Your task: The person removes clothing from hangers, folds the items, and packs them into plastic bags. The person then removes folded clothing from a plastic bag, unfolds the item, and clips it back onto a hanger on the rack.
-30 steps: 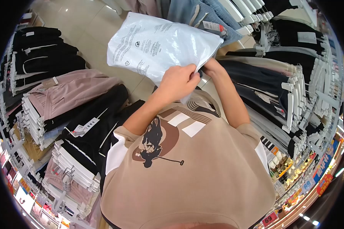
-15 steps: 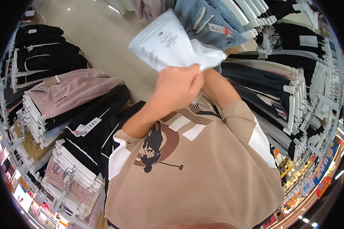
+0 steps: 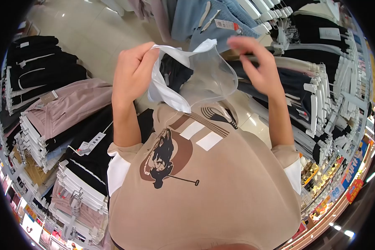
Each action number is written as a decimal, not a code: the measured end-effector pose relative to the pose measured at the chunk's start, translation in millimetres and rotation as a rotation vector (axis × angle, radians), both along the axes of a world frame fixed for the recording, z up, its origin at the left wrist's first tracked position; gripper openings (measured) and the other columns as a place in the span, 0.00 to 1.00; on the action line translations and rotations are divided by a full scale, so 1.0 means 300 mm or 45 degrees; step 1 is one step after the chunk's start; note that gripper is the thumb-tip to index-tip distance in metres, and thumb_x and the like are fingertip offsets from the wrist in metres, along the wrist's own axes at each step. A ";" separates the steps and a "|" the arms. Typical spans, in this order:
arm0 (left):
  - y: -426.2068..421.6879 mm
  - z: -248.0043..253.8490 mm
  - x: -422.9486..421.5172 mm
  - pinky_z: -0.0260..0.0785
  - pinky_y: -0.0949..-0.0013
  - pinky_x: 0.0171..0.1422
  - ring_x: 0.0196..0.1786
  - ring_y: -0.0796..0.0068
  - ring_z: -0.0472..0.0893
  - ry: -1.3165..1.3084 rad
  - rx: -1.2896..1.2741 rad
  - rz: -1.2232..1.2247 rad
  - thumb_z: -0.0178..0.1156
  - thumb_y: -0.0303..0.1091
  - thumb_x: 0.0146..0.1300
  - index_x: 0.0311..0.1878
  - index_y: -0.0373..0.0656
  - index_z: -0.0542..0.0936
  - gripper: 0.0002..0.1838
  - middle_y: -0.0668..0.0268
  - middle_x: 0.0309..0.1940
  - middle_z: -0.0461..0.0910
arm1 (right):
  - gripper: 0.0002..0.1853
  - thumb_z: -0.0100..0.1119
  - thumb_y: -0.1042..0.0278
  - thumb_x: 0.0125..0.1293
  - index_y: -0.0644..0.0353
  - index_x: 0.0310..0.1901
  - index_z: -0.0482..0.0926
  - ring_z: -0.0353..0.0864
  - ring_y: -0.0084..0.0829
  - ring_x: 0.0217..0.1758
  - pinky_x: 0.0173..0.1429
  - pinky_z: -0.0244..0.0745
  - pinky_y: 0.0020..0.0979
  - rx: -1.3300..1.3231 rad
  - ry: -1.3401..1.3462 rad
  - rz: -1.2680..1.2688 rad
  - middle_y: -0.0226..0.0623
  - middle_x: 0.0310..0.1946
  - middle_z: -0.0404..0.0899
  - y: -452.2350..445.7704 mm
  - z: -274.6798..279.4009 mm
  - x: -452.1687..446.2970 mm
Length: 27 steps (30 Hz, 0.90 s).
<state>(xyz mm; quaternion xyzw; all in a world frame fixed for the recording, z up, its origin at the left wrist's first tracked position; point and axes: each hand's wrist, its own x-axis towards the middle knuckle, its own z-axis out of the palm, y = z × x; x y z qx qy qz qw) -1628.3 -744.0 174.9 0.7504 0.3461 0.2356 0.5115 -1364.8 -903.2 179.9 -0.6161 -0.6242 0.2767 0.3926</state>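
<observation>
My left hand (image 3: 133,73) is closed on the upper left edge of a plastic bag (image 3: 214,75), with the thumb and fingers pinching its rim. One side of the bag is white, the other see-through, and its mouth gapes toward me. Inside lies something black, apparently folded fabric (image 3: 176,73), partly hidden by the white side. To the right of the bag my right hand (image 3: 260,66) is raised, thumb and fingers apart, holding nothing. Its fingertips are slightly blurred and stand a little off the bag's right edge.
On the left, a rack holds black trousers (image 3: 50,68) and pink trousers (image 3: 66,102) on white hangers (image 3: 79,187). Blue jeans (image 3: 221,16) hang ahead. Dark trousers (image 3: 291,87) line the right rack. Tiled floor (image 3: 83,37) runs between them.
The bag has come lower and its mouth has spread apart, showing the black contents. My left hand has moved left with the rim, and my right hand has come into sight at the right, off the bag.
</observation>
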 end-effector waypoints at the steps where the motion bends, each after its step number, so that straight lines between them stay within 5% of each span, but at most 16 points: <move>1: -0.002 0.001 0.000 0.52 0.68 0.25 0.22 0.78 0.56 -0.027 -0.021 -0.053 0.52 0.30 0.65 0.27 0.32 0.67 0.13 0.63 0.16 0.59 | 0.26 0.51 0.86 0.55 0.51 0.54 0.81 0.79 0.32 0.54 0.52 0.75 0.34 0.017 -0.123 -0.152 0.37 0.54 0.79 0.009 -0.031 0.021; 4: 0.006 0.005 -0.003 0.52 0.70 0.26 0.23 0.81 0.57 -0.101 -0.092 -0.143 0.52 0.29 0.66 0.26 0.33 0.67 0.13 0.67 0.16 0.60 | 0.25 0.59 0.82 0.54 0.48 0.54 0.80 0.77 0.36 0.56 0.53 0.75 0.36 0.261 -0.853 0.143 0.34 0.55 0.78 0.048 -0.079 0.007; 7: 0.012 0.007 -0.023 0.51 0.71 0.26 0.24 0.84 0.58 -0.105 -0.151 -0.146 0.52 0.29 0.66 0.26 0.33 0.68 0.13 0.70 0.16 0.60 | 0.22 0.67 0.74 0.50 0.49 0.50 0.81 0.75 0.38 0.58 0.55 0.74 0.38 0.300 -0.818 0.257 0.33 0.54 0.78 0.049 -0.109 -0.004; 8: 0.011 0.008 -0.029 0.51 0.71 0.26 0.24 0.84 0.58 -0.089 -0.135 -0.156 0.52 0.29 0.66 0.26 0.33 0.68 0.13 0.71 0.17 0.60 | 0.19 0.71 0.74 0.44 0.54 0.42 0.82 0.78 0.37 0.53 0.51 0.76 0.36 0.375 -0.771 0.230 0.31 0.49 0.81 0.049 -0.096 -0.009; 15: 0.044 -0.009 -0.106 0.50 0.72 0.26 0.24 0.85 0.57 0.021 0.059 -0.063 0.55 0.29 0.65 0.27 0.34 0.70 0.12 0.72 0.17 0.60 | 0.11 0.69 0.78 0.46 0.61 0.33 0.79 0.80 0.37 0.39 0.41 0.73 0.34 0.369 -0.601 0.297 0.34 0.34 0.81 0.056 0.004 0.001; 19: 0.066 -0.018 -0.175 0.60 0.75 0.31 0.27 0.83 0.69 0.156 0.086 -0.140 0.62 0.31 0.60 0.32 0.36 0.77 0.07 0.69 0.22 0.73 | 0.09 0.68 0.77 0.49 0.60 0.31 0.77 0.77 0.36 0.32 0.37 0.70 0.34 0.428 -0.571 0.283 0.32 0.29 0.78 0.068 0.095 -0.022; 20: 0.074 -0.042 -0.211 0.67 0.72 0.41 0.37 0.75 0.77 0.193 0.054 -0.206 0.66 0.32 0.55 0.41 0.38 0.80 0.12 0.65 0.35 0.80 | 0.08 0.67 0.77 0.50 0.61 0.31 0.77 0.77 0.36 0.32 0.36 0.70 0.34 0.418 -0.523 0.285 0.33 0.28 0.77 0.069 0.098 -0.031; 27: -0.128 0.085 -0.055 0.68 0.57 0.57 0.55 0.60 0.78 -0.151 0.462 -0.265 0.72 0.38 0.48 0.54 0.37 0.77 0.29 0.57 0.52 0.79 | 0.06 0.65 0.81 0.55 0.64 0.31 0.76 0.73 0.31 0.27 0.30 0.67 0.30 0.272 -0.355 0.237 0.34 0.26 0.76 0.060 0.126 -0.074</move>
